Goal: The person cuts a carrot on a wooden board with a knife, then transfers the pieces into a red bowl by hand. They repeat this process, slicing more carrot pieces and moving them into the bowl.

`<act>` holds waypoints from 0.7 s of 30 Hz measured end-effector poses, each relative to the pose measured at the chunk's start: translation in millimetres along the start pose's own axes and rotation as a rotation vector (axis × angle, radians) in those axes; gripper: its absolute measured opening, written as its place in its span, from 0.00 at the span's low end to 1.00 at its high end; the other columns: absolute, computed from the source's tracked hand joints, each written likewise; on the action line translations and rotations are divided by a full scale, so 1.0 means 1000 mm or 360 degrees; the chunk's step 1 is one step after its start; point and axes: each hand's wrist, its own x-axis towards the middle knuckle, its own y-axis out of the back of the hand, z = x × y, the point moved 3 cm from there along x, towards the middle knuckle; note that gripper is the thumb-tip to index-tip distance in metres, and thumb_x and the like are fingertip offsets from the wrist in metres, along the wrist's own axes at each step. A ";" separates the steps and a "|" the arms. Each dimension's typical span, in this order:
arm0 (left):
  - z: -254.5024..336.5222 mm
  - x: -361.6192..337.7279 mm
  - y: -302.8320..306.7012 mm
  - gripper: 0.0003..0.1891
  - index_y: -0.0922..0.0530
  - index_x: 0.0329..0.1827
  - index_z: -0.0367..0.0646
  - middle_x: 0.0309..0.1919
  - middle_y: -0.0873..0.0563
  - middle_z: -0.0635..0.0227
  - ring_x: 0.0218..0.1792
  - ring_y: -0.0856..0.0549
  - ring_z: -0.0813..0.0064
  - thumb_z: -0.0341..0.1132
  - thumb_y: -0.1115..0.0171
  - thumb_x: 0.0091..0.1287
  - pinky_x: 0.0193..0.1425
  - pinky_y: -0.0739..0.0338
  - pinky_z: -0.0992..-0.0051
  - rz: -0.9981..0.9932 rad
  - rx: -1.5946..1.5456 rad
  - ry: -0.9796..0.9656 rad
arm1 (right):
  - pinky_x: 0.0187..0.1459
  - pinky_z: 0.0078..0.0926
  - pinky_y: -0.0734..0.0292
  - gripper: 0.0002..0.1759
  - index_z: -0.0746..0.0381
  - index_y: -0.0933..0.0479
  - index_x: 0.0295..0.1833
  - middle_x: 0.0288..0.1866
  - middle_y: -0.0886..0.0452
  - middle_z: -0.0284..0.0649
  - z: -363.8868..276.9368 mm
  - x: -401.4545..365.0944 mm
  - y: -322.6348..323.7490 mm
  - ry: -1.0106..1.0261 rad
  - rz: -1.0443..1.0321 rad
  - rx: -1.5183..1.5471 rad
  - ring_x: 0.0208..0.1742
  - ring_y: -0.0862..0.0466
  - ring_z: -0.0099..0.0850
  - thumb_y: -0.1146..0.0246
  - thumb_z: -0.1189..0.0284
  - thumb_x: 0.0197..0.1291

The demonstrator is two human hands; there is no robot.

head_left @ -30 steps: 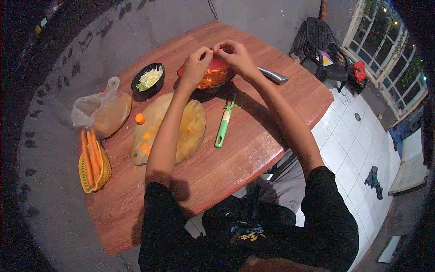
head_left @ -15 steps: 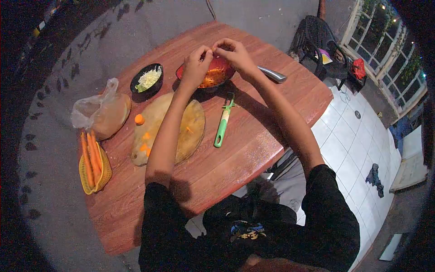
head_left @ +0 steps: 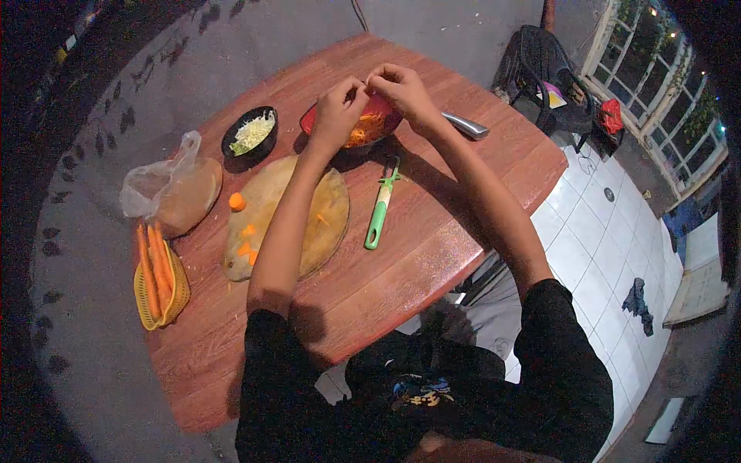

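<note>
Over the far side of a red bowl (head_left: 309, 121), both my hands meet with their fingertips pinched close together. My left hand (head_left: 338, 114) has its fingers curled inward, and my right hand (head_left: 401, 92) mirrors it. Whatever lies between the fingertips is too small to make out. Shredded carrot (head_left: 366, 131) fills part of the bowl below. Nearer to me, a round wooden cutting board (head_left: 309, 231) carries a few orange carrot pieces (head_left: 245, 248) and a carrot stub (head_left: 237, 202). A green-and-cream peeler (head_left: 379, 204) rests right of the board.
A black bowl of shredded pale vegetable (head_left: 253, 134) stands at the left. Beside it are a plastic bag (head_left: 158, 185) on a round tan item (head_left: 197, 197) and a yellow basket (head_left: 179, 293) with whole carrots (head_left: 158, 266). A metal handle (head_left: 466, 126) lies behind my right forearm.
My hands have shifted slightly over the bowl, the left one a little to the right. The bowl appears moved very slightly. Other things on the table stay put.
</note>
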 end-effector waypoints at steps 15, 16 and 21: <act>0.004 0.000 0.000 0.08 0.22 0.40 0.37 0.27 0.19 0.57 0.26 0.22 0.75 0.34 0.40 0.67 0.31 0.26 0.72 -0.0074 0.0058 0.0006 | 0.40 0.19 0.26 0.10 0.64 0.22 0.42 0.36 0.20 0.32 -0.003 0.001 0.007 -0.0067 0.0122 0.0096 0.36 0.22 0.19 0.38 0.67 0.67; 0.004 0.000 0.000 0.08 0.22 0.40 0.37 0.27 0.19 0.57 0.26 0.22 0.75 0.34 0.40 0.67 0.31 0.26 0.72 -0.0072 0.0058 0.0004 | 0.41 0.19 0.25 0.10 0.64 0.21 0.42 0.37 0.19 0.33 -0.004 0.002 0.010 -0.0102 0.0164 0.0176 0.37 0.21 0.20 0.39 0.67 0.67; -0.011 0.001 0.000 0.08 0.21 0.38 0.38 0.24 0.20 0.64 0.23 0.26 0.82 0.34 0.38 0.67 0.28 0.30 0.76 0.0014 0.0012 0.0164 | 0.43 0.20 0.24 0.09 0.63 0.21 0.43 0.37 0.19 0.33 0.000 0.008 0.016 -0.0071 0.0156 0.0154 0.39 0.20 0.21 0.40 0.68 0.68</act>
